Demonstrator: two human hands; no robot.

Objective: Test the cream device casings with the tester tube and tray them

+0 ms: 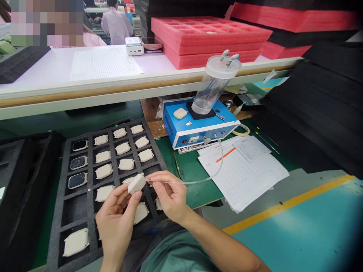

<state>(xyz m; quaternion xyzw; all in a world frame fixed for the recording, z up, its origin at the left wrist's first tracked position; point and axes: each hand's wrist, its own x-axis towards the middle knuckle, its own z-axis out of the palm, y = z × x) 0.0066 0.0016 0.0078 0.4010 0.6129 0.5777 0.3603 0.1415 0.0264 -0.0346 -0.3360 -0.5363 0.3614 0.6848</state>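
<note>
My left hand holds a cream watch-shaped case between thumb and fingers, above a black foam tray. My right hand pinches the end of a clear thin tube, its tip at the right edge of the case. The tube curves back to the front of a blue box. Several similar cream cases sit in the tray's compartments, and dark-screened watches lie in its left column. One tray compartment at the lower left is bare.
On the blue box stand a clear cylinder and a cream case. Papers lie to its right. Beyond is a shelf with red foam trays. Black foam is stacked at the right. People are in the background.
</note>
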